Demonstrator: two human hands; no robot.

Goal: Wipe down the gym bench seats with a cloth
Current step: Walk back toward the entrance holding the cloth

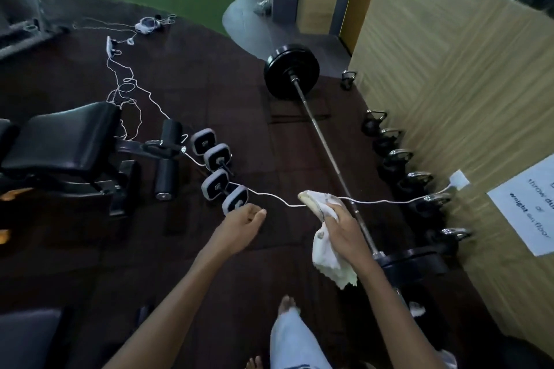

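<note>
My right hand (344,229) grips a white cloth (326,255) that hangs crumpled below the fingers, held out over the dark floor. My left hand (244,223) hangs in the air with loosely curled fingers and holds nothing. A black padded bench seat (64,135) stands at the left, well away from both hands. Another dark pad (27,335) shows at the bottom left corner.
A barbell (323,153) with black plates lies on the floor ahead right. Kettlebells (416,183) line the wooden wall. Two grey dumbbells (217,169) sit beside the bench. A white cable (374,202) stretches across the floor at hand height. My bare feet show below.
</note>
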